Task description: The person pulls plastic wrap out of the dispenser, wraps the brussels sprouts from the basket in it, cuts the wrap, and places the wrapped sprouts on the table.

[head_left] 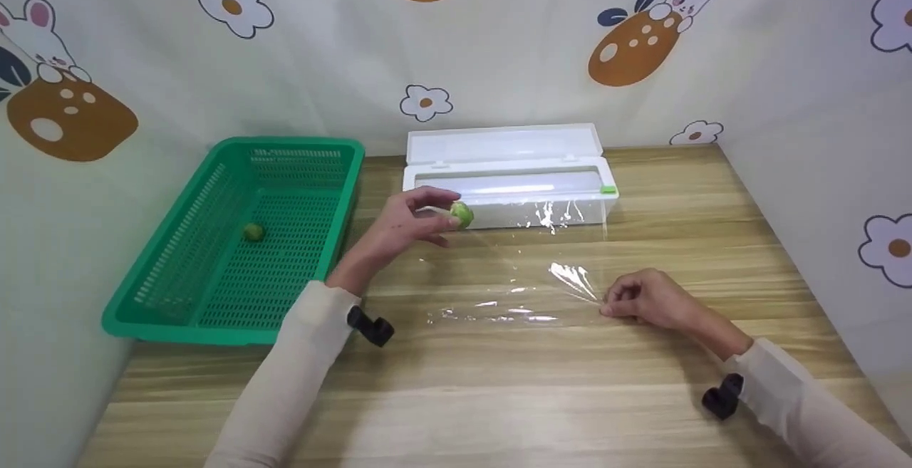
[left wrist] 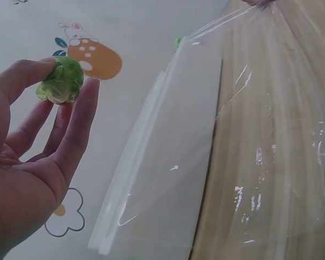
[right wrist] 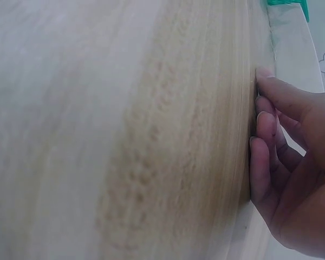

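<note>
Between thumb and fingertips, my left hand [head_left: 402, 224] pinches a Brussels sprout [head_left: 462, 214], held up in front of the white box; the left wrist view shows the small green leafy sprout [left wrist: 64, 80] clearly. My right hand [head_left: 652, 298] pinches the corner of a clear sheet of plastic wrap [head_left: 513, 268] that is pulled out of the box over the table. Creases in the film run toward those fingers. The white cling wrap box [head_left: 541, 213] stands at the back with its lid [head_left: 504, 144] raised, and a green tab [head_left: 608, 189] sits on its right end.
A green plastic basket [head_left: 121, 311] stands on the left, with another small green sprout [head_left: 254, 232] inside. The wood-grain table [head_left: 499, 397] meets a patterned cloth wall [head_left: 320, 48] behind and at both sides.
</note>
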`<state>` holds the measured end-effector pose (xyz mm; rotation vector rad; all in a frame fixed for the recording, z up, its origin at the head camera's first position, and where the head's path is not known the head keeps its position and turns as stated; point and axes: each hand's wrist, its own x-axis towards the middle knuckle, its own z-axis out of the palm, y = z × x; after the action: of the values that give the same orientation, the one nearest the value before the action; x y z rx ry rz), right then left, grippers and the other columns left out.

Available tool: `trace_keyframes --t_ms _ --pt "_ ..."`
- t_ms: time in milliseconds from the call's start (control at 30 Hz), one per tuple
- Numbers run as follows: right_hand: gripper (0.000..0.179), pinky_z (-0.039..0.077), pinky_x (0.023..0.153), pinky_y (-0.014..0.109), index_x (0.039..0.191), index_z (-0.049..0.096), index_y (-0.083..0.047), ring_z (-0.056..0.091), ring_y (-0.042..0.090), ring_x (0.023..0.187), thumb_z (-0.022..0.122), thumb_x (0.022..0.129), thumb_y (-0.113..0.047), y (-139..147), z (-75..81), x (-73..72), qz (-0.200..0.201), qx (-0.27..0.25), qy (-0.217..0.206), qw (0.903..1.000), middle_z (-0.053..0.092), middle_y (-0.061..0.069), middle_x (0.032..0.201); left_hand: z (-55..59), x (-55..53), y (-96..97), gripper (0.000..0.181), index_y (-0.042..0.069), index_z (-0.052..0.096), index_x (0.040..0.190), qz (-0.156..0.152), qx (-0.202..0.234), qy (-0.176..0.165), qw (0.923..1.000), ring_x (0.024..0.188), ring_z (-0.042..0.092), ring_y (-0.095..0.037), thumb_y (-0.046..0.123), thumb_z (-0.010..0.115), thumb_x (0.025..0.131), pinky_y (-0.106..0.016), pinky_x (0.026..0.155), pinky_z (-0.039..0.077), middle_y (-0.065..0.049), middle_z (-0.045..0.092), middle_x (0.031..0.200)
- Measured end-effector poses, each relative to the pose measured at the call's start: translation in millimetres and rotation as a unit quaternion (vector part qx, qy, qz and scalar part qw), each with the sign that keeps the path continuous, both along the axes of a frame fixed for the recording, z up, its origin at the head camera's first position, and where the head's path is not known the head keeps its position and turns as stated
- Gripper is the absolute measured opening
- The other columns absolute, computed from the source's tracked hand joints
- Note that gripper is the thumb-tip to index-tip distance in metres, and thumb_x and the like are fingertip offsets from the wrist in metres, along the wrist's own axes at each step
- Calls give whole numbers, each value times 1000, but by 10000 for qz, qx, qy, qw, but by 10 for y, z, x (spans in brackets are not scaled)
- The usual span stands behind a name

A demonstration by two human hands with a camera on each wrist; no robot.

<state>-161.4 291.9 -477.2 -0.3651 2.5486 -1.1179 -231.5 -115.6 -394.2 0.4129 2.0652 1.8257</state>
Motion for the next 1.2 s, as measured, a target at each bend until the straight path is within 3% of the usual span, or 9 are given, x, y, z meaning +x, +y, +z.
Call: trace_keyframes --t_ms 167,333,600,800,1033,1200 --pt "14 45 50 17 85 74 -11 53 3 57 81 83 -23 3 -6 -5 17 -2 28 10000 72 5 79 -138 43 158 43 4 62 128 -140 11 -172 9998 105 70 -25 13 75 88 -40 83 62 -14 64 123" --pt "14 45 49 17 85 74 -11 53 4 57 81 83 -23 6 -10 -1 -19 -16 1 10000 71 3 77 -270 61 304 44 -1 62 128 -261 161 -390 9988 110 68 -35 10 74 88 -50 90 58 -18 67 123" --pt "15 45 48 18 82 73 -10 51 3 56 81 83 -23 7 -20 0 -38 25 56 10000 69 1 74 -460 75 489 46 0 61 130 -237 95 -653 9975 116 64 -43 11 75 87 -51 94 56 -20 65 130" --pt "16 45 48 18 84 73 -10 51 3 56 81 83 -24 10 -14 1 -62 42 23 10000 69 2 75 -627 101 630 54 0 56 136 -123 155 -1005 9947 106 70 -39 7 75 87 -43 85 61 -20 65 128" --pt "16 45 49 18 85 74 -11 52 3 57 81 83 -24 11 -16 4 -49 92 75 9999 69 2 75 -719 178 712 50 1 58 135 -460 12 -1062 9933 101 70 -37 3 73 87 -35 75 63 -17 63 126" --pt "17 44 50 17 85 74 -11 52 3 58 81 83 -26 9 -9 8 -56 85 60 9999 69 3 76 -773 202 746 47 -2 62 130 -606 -164 -980 9932 87 71 -24 0 75 84 -33 71 63 -18 66 118"
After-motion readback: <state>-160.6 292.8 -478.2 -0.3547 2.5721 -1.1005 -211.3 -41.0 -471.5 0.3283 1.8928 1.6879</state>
